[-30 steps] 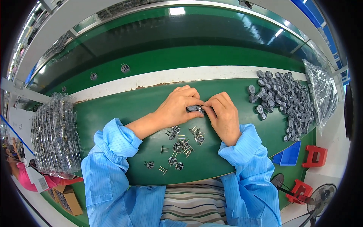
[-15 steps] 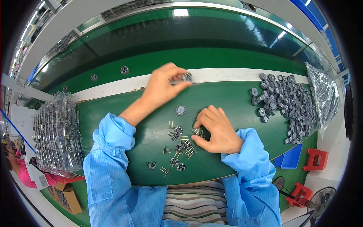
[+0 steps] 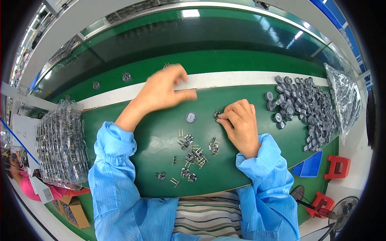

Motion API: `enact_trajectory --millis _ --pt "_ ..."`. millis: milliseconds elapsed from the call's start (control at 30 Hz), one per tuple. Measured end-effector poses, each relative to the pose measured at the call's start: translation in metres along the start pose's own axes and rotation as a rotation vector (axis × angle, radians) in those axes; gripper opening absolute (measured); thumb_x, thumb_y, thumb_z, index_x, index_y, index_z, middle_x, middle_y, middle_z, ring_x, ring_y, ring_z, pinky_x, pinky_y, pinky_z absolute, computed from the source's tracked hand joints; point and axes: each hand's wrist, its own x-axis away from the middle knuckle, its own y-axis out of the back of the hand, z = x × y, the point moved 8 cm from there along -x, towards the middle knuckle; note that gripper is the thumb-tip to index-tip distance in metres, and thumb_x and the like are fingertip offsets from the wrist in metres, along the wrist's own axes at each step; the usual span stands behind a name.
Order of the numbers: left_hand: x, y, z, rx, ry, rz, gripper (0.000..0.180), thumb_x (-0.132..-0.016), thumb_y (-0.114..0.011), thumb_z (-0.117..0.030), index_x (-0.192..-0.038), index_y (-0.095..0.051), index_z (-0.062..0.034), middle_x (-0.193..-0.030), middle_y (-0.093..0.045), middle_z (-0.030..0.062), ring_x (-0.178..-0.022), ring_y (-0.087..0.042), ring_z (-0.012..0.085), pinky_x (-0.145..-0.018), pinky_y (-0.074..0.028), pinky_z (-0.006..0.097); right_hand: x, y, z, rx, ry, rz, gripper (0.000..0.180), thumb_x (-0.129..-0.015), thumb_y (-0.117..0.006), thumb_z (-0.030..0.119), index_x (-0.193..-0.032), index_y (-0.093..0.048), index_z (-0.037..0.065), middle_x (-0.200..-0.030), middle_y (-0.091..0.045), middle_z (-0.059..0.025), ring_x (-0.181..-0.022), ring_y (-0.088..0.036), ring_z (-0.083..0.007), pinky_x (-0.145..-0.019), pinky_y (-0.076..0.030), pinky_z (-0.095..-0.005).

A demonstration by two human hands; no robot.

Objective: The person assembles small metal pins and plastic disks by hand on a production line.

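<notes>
My left hand (image 3: 161, 89) is over the white strip (image 3: 237, 77) at the table's far edge, thumb apart from the curled fingers and nothing in its grasp, slightly blurred. Just beyond its knuckles a small black pronged electronic part (image 3: 167, 66) lies on the green belt (image 3: 225, 60). In a pinch, my right hand (image 3: 240, 123) holds another small pronged part (image 3: 217, 115) above the green table. A grey rounded cap (image 3: 191, 117) lies between my hands. Closer to me are a loose heap of pronged parts (image 3: 195, 156) and separate metal pins (image 3: 175, 182).
A large pile of dark grey caps (image 3: 301, 104) covers the table's right side, beside a clear plastic bag (image 3: 342, 100). Stacked clear trays (image 3: 62, 140) stand at the left. Two more parts (image 3: 127, 76) sit on the belt. A blue bin (image 3: 309, 166) and red stools (image 3: 337, 167) are below.
My left hand has let go of a part onto the belt and drawn back leftward. My right hand has moved up and right, lifting one part off the heap. Parts on the belt have shifted left.
</notes>
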Motion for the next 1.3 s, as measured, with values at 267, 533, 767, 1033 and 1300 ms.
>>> enact_trajectory --millis 267,533,767,1033,1300 --pt "0.025 -0.071 -0.045 0.223 -0.257 0.353 0.034 -0.083 -0.085 -0.003 -0.113 -0.068 -0.0083 -0.11 -0.058 0.0065 -0.089 -0.064 0.0245 -0.076 -0.054 0.038 0.001 -0.011 -0.011 -0.114 -0.166 0.024 0.017 -0.081 -0.083 0.007 -0.094 -0.071 0.007 -0.096 -0.064 -0.0066 -0.097 -0.059 -0.0295 -0.082 -0.044 -0.0428" --pt "0.029 -0.06 -0.062 0.132 -0.522 0.053 0.044 -0.079 -0.092 -0.021 -0.112 -0.068 -0.0059 -0.11 -0.058 0.0098 -0.1 -0.062 0.0309 -0.09 -0.052 0.046 0.004 -0.011 -0.028 -0.076 -0.177 -0.001 0.012 -0.082 -0.081 0.006 -0.089 -0.071 0.007 -0.092 -0.062 -0.006 -0.094 -0.058 -0.0295 -0.081 -0.044 -0.0421" --pt "0.028 -0.076 -0.048 0.088 -0.381 0.084 0.038 -0.077 -0.092 -0.027 -0.098 -0.067 -0.0084 -0.1 -0.06 0.0073 -0.099 -0.061 0.0298 -0.088 -0.05 0.044 0.003 -0.021 -0.036 -0.49 -0.323 0.034 0.013 -0.082 -0.084 0.008 -0.091 -0.074 0.008 -0.097 -0.067 -0.0041 -0.098 -0.06 -0.0252 -0.084 -0.043 -0.0388" --pt "0.027 -0.079 -0.048 0.097 -0.383 0.049 0.037 -0.076 -0.092 -0.026 -0.097 -0.067 -0.0086 -0.1 -0.062 0.0054 -0.098 -0.062 0.0285 -0.087 -0.05 0.043 0.003 -0.024 -0.019 -0.319 -0.207 0.046 0.016 -0.08 -0.086 0.009 -0.091 -0.072 0.008 -0.095 -0.066 -0.003 -0.099 -0.061 -0.0248 -0.084 -0.043 -0.0404" --pt "0.026 -0.081 -0.048 0.132 -0.366 0.025 0.034 -0.075 -0.092 -0.024 -0.094 -0.069 -0.0078 -0.098 -0.064 0.0075 -0.096 -0.063 0.0304 -0.085 -0.051 0.043 0.005 -0.026 -0.009 -0.198 -0.121 0.067 0.019 -0.082 -0.084 0.011 -0.094 -0.069 0.007 -0.095 -0.066 -0.0053 -0.097 -0.061 -0.0295 -0.081 -0.045 -0.0437"
